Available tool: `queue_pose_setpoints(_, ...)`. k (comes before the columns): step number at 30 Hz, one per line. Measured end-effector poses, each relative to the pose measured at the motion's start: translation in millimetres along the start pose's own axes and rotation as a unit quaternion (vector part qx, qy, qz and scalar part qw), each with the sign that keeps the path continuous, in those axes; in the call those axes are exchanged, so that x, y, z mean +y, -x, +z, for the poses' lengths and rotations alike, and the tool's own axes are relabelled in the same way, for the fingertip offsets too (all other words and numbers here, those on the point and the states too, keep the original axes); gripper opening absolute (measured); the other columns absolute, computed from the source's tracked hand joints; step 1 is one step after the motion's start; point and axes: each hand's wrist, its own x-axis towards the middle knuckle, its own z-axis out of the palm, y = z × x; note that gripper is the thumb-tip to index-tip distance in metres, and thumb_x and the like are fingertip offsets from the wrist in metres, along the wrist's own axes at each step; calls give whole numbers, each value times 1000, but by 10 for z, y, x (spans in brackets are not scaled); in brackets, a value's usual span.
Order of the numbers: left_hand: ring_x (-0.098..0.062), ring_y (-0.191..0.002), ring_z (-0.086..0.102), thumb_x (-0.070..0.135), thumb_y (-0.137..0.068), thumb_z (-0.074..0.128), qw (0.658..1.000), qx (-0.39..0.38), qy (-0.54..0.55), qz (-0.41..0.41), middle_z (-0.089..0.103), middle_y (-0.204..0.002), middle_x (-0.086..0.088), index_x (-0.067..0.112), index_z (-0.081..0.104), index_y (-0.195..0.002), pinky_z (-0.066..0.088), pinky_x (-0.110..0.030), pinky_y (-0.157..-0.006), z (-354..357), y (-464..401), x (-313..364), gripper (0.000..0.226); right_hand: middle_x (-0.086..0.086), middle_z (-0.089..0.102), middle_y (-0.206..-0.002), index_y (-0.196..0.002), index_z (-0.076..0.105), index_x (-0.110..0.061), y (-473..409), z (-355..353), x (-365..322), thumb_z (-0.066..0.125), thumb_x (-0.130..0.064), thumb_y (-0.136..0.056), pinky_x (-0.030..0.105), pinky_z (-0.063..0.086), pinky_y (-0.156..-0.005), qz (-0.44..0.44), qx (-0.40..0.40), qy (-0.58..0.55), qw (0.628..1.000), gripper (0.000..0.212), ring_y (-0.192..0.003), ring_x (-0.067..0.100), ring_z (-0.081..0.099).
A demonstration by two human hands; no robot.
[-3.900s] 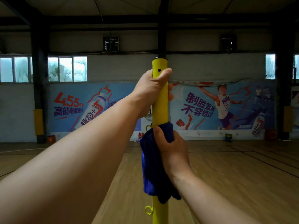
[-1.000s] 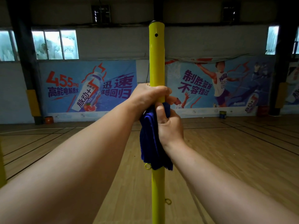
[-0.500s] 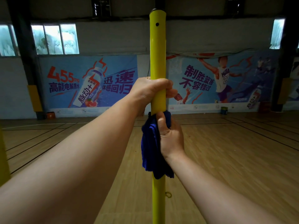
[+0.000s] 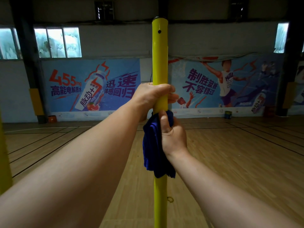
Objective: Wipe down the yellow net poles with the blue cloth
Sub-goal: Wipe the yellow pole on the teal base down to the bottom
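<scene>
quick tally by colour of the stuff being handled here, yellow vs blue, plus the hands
Yellow: 1, the net pole, gripped bare by the left hand.
Blue: 1, the cloth, wrapped on the pole and held by the right hand.
Hands: 2.
Total: 4.
A yellow strip at the left edge may be a second pole; too cropped to count.

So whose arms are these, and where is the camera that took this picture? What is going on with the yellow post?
No machine here: these are a person's two bare arms, seen from a camera worn on their head, looking forward and down. The left hand grips the upright yellow pole to steady it. Just below, the right hand wraps a blue cloth around the pole, thumb pointing up, for wiping. The place is an indoor sports hall with a wooden floor and drink posters on the far wall.
</scene>
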Motion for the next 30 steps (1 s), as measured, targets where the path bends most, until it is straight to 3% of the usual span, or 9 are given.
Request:
queue_pose_setpoints(5,-26,-93,77,12,-89,74,999,8,42,-14,78,-100,-19,-6,65,-122,63,-28,-72,13,-11,-30,38,-8,64,-63,-77,59,-23,-150,8,-125,43,-78,-83,32,42,-60,-16,1,-20,1000,57,-63,12,63)
queue_pose_setpoints(9,-26,-87,78,11,-89,74,998,16,62,7,79,-92,-17,-5,64,-117,63,-28,-66,26,-35,-78,34,-17,65,-60,-73,62,-26,-67,24,-39,43,-84,-76,33,43,-59,-2,-6,-40,999,61,-54,0,59)
queue_pose_setpoints(12,-29,-80,78,6,-88,74,995,23,94,32,78,-82,-16,-2,65,-100,62,-31,-70,46,-68,-143,16,-14,68,-66,-76,63,-36,63,43,90,41,-90,-67,31,45,-58,8,-4,-46,999,59,-57,0,60)
queue_pose_setpoints(20,-26,-79,77,5,-89,72,989,3,140,48,77,-81,-12,1,68,-93,63,-38,-83,56,-119,-218,7,-12,65,-64,-75,61,-27,284,46,391,45,-88,-68,30,45,-59,32,-10,-54,998,63,-61,7,62)
queue_pose_setpoints(24,-25,-79,76,9,-91,72,986,-7,163,43,77,-85,-12,6,69,-92,63,-38,-82,44,-109,-277,5,-15,64,-62,-70,60,-38,345,54,471,48,-86,-69,30,45,-60,33,-18,-67,997,49,-59,4,60)
queue_pose_setpoints(30,-15,-60,65,15,-90,74,988,-57,143,7,67,-72,-4,15,73,-78,58,-35,-67,-9,-83,-325,12,-8,73,-75,-81,64,-43,369,55,523,43,-91,-67,40,54,-67,46,-27,-59,997,54,-66,9,68)
